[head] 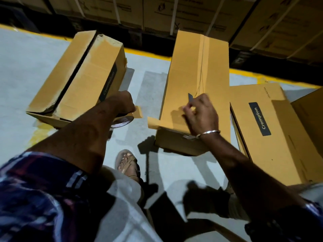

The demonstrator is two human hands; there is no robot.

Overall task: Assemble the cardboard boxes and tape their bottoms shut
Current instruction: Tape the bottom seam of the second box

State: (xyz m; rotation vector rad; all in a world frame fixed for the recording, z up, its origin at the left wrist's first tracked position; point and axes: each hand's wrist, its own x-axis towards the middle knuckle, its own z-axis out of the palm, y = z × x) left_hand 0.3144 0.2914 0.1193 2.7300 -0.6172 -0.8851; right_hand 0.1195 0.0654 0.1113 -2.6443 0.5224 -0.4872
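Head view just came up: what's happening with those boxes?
A person is taping boxes on the floor. The left hand holds the tape roll, its tape cut free. The right hand grips a small blade over the middle box, whose seam is taped. The left box still gapes along its seam.

Warehouse or storage bay. Strapped cartons [157, 13] stacked in rows along far side. Grey concrete floor [21, 67] with painted yellow boundary line [148, 54].

Three boxes lie on the floor [26, 67]: the left box [78, 74], the middle box [197, 81] right of it, the right box [272, 137] beside that; stacked cartons [157, 11] stand behind.
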